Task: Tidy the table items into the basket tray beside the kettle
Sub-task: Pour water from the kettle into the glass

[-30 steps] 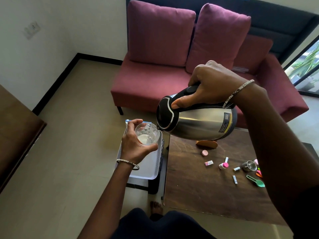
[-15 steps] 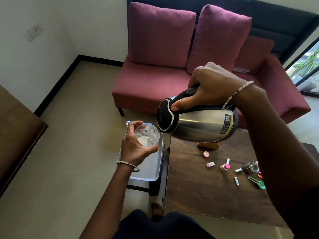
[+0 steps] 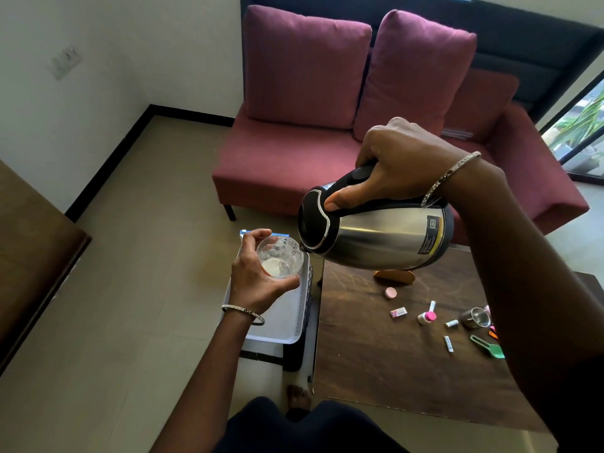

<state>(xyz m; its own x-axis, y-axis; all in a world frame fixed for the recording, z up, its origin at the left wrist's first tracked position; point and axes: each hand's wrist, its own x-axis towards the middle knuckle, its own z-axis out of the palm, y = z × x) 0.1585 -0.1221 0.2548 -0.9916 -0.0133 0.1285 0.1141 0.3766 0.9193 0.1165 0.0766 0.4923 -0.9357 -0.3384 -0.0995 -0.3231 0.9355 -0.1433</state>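
Observation:
My right hand (image 3: 397, 158) grips the black handle of a steel kettle (image 3: 376, 237), tipped with its spout over a clear glass (image 3: 277, 256). My left hand (image 3: 258, 282) holds that glass above the white basket tray (image 3: 284, 328), which sits on a low stand left of the table. Small items lie on the dark wooden table (image 3: 392, 371): a pink round cap (image 3: 390, 292), a small packet (image 3: 398, 312), a pink-capped bottle (image 3: 426, 317), two small white tubes (image 3: 448, 343), a little steel cup (image 3: 475, 317) and a green scoop (image 3: 488, 346).
A maroon sofa (image 3: 294, 152) with two cushions stands behind the table. A wooden oval piece (image 3: 394, 276) sits at the table's far edge under the kettle. Dark wooden furniture (image 3: 29, 256) is at the far left. My foot (image 3: 299, 397) rests on the floor below the tray.
The kettle and glass stay almost where they were, with the spout kept at the glass rim. The view has shifted slightly.

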